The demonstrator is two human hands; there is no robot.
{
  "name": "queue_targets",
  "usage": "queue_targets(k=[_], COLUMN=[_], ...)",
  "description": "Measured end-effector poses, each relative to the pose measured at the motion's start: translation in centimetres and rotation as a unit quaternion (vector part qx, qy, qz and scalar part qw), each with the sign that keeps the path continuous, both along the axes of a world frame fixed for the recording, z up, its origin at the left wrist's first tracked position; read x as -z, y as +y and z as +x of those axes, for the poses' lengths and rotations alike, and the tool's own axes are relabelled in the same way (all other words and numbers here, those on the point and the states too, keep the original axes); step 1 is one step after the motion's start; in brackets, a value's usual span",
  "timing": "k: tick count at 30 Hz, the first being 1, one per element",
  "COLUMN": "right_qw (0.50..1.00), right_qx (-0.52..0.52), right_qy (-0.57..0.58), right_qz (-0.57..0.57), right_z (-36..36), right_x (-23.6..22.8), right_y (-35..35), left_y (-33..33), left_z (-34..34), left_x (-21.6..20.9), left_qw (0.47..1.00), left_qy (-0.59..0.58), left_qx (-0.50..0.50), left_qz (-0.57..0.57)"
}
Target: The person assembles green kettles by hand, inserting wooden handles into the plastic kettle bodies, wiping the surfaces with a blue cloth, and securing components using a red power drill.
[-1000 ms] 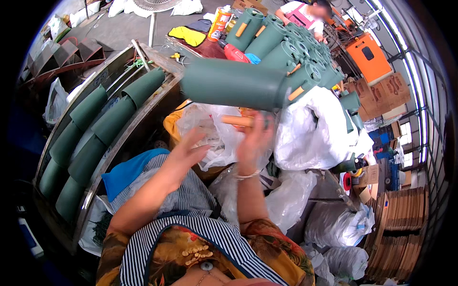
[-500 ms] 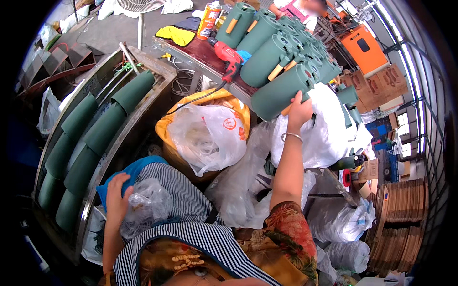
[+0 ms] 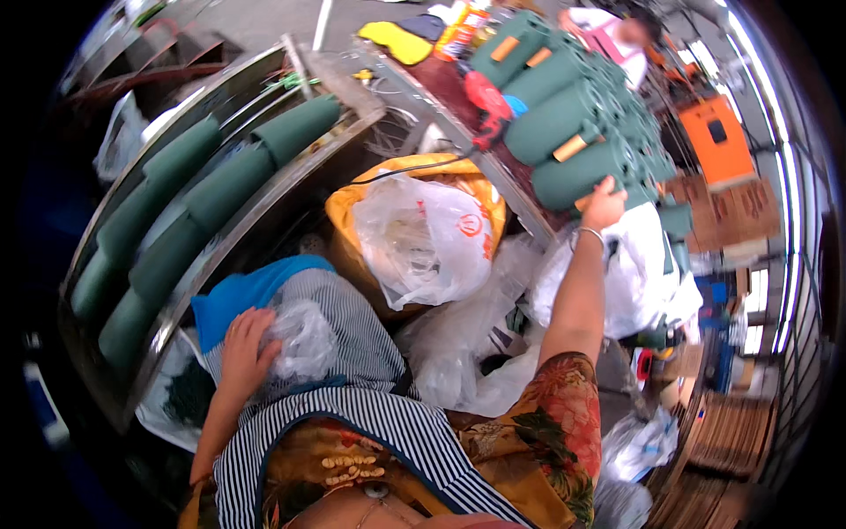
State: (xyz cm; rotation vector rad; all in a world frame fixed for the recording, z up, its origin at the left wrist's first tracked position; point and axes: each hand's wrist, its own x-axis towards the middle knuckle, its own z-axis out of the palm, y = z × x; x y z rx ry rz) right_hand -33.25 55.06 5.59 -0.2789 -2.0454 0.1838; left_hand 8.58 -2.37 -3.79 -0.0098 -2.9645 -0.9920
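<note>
At the near end of a pile on the table, my right hand point(image 3: 605, 206) has its fingers closed on the rim end of a dark green cylinder point(image 3: 568, 176). A small wooden handle at that end is partly covered by my fingers. Lying on my lap, my left hand point(image 3: 247, 346) has its fingers spread and grips nothing. Beside its fingertips is a crumpled clear plastic bag point(image 3: 305, 339). Under that hand lie a blue cloth point(image 3: 231, 302) and my striped apron point(image 3: 339, 310).
Several more green cylinders point(image 3: 546, 115) with wooden handles fill the table point(image 3: 423, 84). A red power tool point(image 3: 485, 99) sits there too. On my left stands a metal trough point(image 3: 256, 207) holding overlapping green curved pieces point(image 3: 211, 189). Between them is a yellow sack point(image 3: 352, 220). Behind the table is another person point(image 3: 608, 44).
The whole view has swung, so most things sit farther right. My right hand stays on the green cylinder, which now lies closer in against the pile. My left hand remains on my lap.
</note>
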Motion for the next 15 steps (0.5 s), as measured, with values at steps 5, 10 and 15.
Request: queue_targets(k=[5,10,15], right_qw=[0.866,0.923,0.371], right_qx=[0.142,-0.347,-0.788], right_qy=[-0.166,-0.117,-0.474], right_qz=[0.449,-0.119,0.131], right_z=[1.6,19.4,33.8], right_x=[-0.5,0.2,6.3], right_y=[9.4,-23.6,-39.7], left_y=[0.4,2.3,1.8], left_z=[0.1,6.0,11.8], left_x=[-0.8,2.8,3.4], left_qw=[0.997,0.992,0.967], left_qy=[0.013,-0.024,0.161], left_qx=[0.067,0.092,-0.038], left_qz=[0.017,0.08,0.193])
